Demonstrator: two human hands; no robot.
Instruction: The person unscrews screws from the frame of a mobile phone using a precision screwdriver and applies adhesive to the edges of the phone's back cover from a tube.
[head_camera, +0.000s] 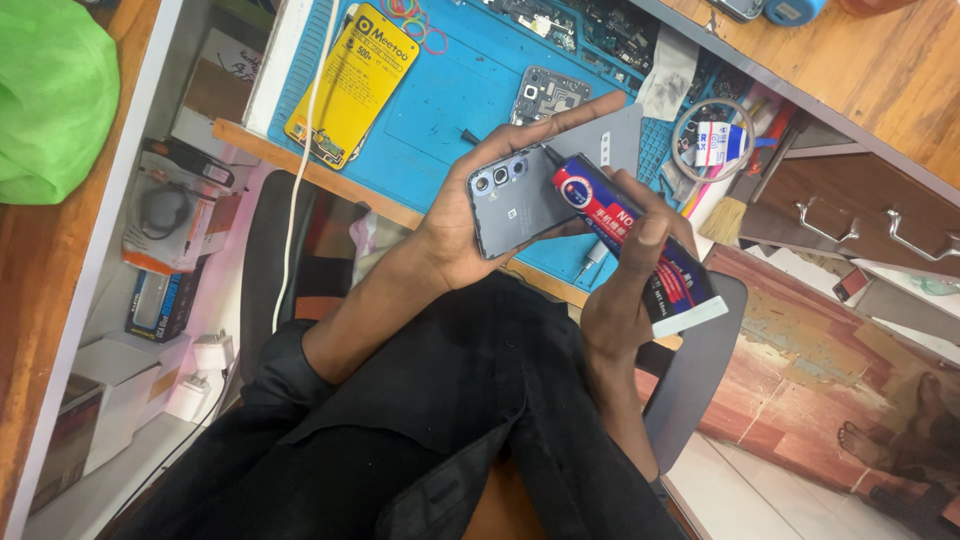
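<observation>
We see the bench from above, the view tilted. A blue mat (440, 110) covers the worktop, edged by a wooden lip along its near side. At 11 o'clock on the mat lies a yellow battery (352, 82) with a white cable (300, 190) crossing its left edge and dropping off the bench. At 12 o'clock sit coloured rubber bands (420, 22) and, further right, circuit boards (590, 25). A bare phone frame (545, 95) lies just above the hands.

Our left hand (470, 225) grips a grey phone (515, 205), back up, camera lenses toward 10 o'clock, fingers spread behind it with the forefinger stretched toward 2 o'clock. Our right hand (625, 285) is closed around a glue tube (640, 245), red and dark with a white tail end; its black nozzle touches the phone's upper right edge. Both are held over the mat's near edge, above our lap.

At 2 o'clock a tape roll (712, 140) and a brush (728, 215) rest at the mat's right end. Beyond, wooden drawers (850, 210) with metal handles. At 9 o'clock, white shelving (150, 300) holds boxes and chargers. A green bag (55, 95) sits at 10 o'clock. At 4 o'clock, patterned flooring (800, 380) and another person's bare foot (880, 445).
</observation>
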